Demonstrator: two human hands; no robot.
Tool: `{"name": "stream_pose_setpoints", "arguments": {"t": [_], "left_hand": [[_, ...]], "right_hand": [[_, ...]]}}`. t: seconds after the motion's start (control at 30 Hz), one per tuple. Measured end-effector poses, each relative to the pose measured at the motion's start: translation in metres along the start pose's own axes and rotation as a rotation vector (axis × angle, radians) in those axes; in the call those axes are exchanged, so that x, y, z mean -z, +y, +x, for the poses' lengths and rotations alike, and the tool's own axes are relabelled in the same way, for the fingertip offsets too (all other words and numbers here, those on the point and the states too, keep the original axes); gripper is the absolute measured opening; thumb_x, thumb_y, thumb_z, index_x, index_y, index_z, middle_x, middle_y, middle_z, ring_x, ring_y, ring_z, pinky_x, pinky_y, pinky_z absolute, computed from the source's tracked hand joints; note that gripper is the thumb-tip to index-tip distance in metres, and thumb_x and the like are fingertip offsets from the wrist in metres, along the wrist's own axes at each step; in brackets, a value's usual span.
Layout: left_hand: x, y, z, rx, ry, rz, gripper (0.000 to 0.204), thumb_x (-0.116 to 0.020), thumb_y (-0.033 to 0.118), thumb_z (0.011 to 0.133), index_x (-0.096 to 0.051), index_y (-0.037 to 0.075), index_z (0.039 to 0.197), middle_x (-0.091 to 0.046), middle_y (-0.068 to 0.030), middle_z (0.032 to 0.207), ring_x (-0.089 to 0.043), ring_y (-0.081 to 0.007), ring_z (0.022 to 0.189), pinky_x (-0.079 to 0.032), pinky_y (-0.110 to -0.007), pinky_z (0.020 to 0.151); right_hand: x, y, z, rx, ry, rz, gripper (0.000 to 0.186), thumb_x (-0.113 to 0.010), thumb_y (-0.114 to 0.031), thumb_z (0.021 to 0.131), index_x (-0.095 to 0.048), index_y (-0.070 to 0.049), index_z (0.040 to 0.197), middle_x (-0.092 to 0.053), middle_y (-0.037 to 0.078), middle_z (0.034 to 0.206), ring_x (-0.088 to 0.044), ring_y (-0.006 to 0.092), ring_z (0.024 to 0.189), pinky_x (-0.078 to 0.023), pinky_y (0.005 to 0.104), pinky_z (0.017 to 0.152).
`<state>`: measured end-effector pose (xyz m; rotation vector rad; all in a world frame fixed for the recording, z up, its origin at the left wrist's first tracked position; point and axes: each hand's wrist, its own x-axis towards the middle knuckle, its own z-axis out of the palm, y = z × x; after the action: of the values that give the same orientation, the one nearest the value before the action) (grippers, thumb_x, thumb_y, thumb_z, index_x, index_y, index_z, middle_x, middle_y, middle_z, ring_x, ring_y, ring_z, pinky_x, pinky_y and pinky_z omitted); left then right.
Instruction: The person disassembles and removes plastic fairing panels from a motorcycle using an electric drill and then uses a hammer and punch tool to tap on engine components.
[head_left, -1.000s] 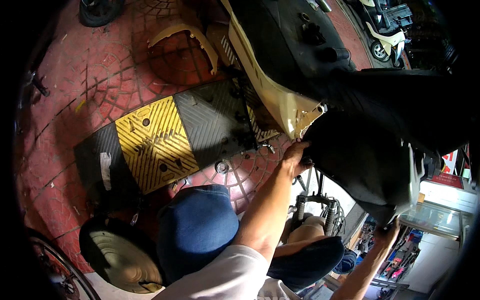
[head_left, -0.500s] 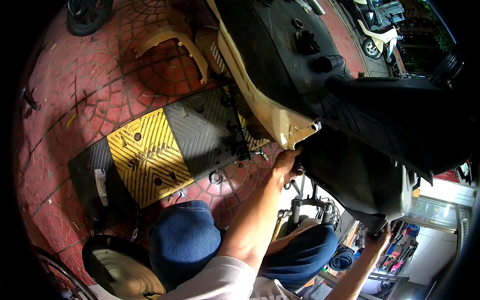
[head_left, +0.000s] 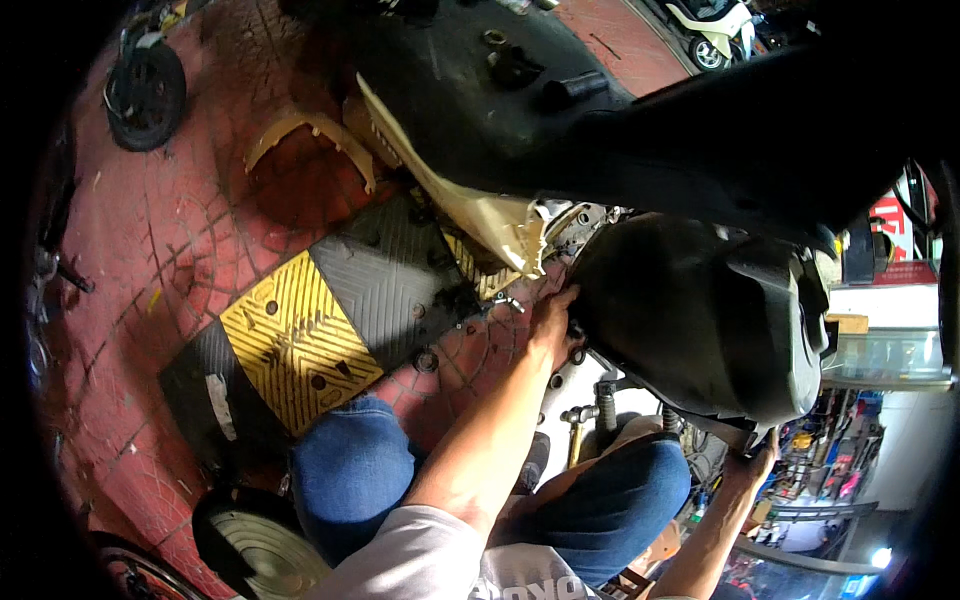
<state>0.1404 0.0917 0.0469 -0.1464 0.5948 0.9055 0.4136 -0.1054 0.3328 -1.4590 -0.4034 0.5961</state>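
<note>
A large black plastic scooter panel (head_left: 690,310) hangs tilted in front of me, below the dark floorboard. My left hand (head_left: 556,318) is closed on its left edge, with the fingertips partly hidden behind it. My right hand (head_left: 752,464) grips the lower right corner. Just above my left hand is the broken-looking end of the scooter's cream side panel (head_left: 500,225). Between this end and the black panel, some metal parts (head_left: 582,222) show in a gap.
A black and yellow rubber ramp (head_left: 300,325) lies on the red paving at left, with loose small parts on it. Beyond it are a cream trim piece (head_left: 310,128) and a wheel (head_left: 146,95). A hammer (head_left: 577,435) lies between my legs. A round stool (head_left: 255,545) stands lower left.
The black panel has moved away from the cream side panel, and metal parts now show between them. Both hands keep their hold. My view has shifted.
</note>
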Motion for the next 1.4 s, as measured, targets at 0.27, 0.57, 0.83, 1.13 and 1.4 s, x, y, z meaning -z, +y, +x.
{"name": "stream_pose_setpoints", "arguments": {"t": [0.27, 0.57, 0.83, 1.13, 1.4], "left_hand": [[0.05, -0.068, -0.046, 0.365, 0.1, 0.466, 0.064, -0.044, 0.068, 0.093, -0.062, 0.019, 0.13, -0.068, -0.0097, 0.11, -0.064, -0.0278, 0.09, -0.051, -0.048, 0.068], [0.014, -0.022, -0.027, 0.332, 0.183, 0.404, 0.066, -0.051, 0.072, 0.093, -0.058, 0.02, 0.133, -0.06, -0.0064, 0.122, -0.058, -0.0365, 0.109, -0.051, -0.054, 0.09], [-0.029, 0.014, -0.036, -0.02, 0.075, 0.524, 0.05, -0.05, 0.059, 0.098, -0.062, 0.023, 0.13, -0.061, -0.0011, 0.11, -0.059, -0.0223, 0.091, -0.048, -0.042, 0.072], [0.011, 0.056, 0.0, -0.407, -0.001, 0.722, 0.072, -0.042, 0.055, 0.105, -0.037, 0.005, 0.157, -0.034, -0.0096, 0.164, -0.03, -0.0239, 0.15, -0.023, -0.038, 0.122], [-0.087, 0.038, -0.077, -0.297, -0.121, 0.806, 0.09, -0.05, 0.065, 0.1, -0.023, 0.007, 0.163, -0.019, -0.0079, 0.17, -0.017, -0.0242, 0.155, -0.013, -0.041, 0.125]], "right_hand": [[-0.019, -0.058, 0.014, 0.259, -0.144, -0.103, 0.044, -0.049, -0.03, 0.106, -0.059, -0.001, 0.138, -0.066, 0.014, 0.135, -0.063, 0.0282, 0.121, -0.049, 0.0443, 0.106], [-0.092, -0.025, -0.003, 0.253, -0.152, 0.103, 0.043, -0.053, -0.028, 0.106, -0.06, 0.002, 0.136, -0.064, 0.016, 0.136, -0.062, 0.0285, 0.123, -0.046, 0.0423, 0.109], [-0.106, -0.011, -0.032, 0.248, -0.22, 0.187, 0.024, -0.059, -0.028, 0.104, -0.064, -0.005, 0.108, -0.068, 0.007, 0.105, -0.066, 0.0201, 0.099, -0.053, 0.0362, 0.091], [-0.076, 0.084, -0.004, -0.185, -0.282, 0.248, 0.045, -0.07, -0.017, 0.095, -0.053, 0.004, 0.131, -0.067, 0.012, 0.115, -0.065, 0.0252, 0.104, -0.052, 0.0382, 0.096], [-0.048, 0.083, 0.007, -0.053, -0.354, 0.288, 0.044, -0.073, -0.021, 0.09, -0.058, 0.001, 0.126, -0.068, 0.012, 0.118, -0.066, 0.0275, 0.106, -0.052, 0.0435, 0.095]]}}
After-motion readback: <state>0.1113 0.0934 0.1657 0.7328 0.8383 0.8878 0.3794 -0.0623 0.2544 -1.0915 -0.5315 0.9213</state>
